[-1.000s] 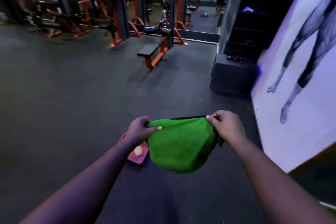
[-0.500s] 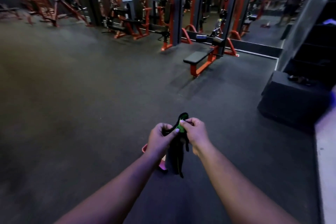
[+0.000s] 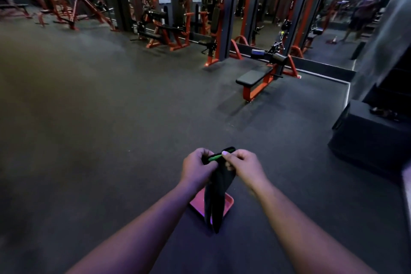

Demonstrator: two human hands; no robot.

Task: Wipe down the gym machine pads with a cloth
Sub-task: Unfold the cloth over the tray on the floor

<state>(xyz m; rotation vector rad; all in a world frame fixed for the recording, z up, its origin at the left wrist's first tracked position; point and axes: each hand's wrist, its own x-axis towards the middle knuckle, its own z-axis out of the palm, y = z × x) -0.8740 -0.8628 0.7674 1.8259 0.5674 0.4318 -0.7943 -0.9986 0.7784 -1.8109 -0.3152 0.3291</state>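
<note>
1. Setting: dim gym, dark rubber floor [image 3: 111, 129], orange-framed weight machines [image 3: 169, 29] along the far mirrored wall, well apart from me.
2. Nearest padded unit: low orange-framed bench with black seat pad [image 3: 253, 77], ahead and to the right.
3. Cloth: folded dark cloth with a green edge [image 3: 219, 187] hangs in front of me, above a pink flat tray [image 3: 226, 203] on the floor.
4. Hands: left hand [image 3: 196, 168] and right hand [image 3: 243, 165] close together, both pinching the cloth's top edge.
5. Step, my judgement: cloth preparation; no pad touched yet.
6. Next: walk to the bench, spread cloth flat on the pad.
</note>
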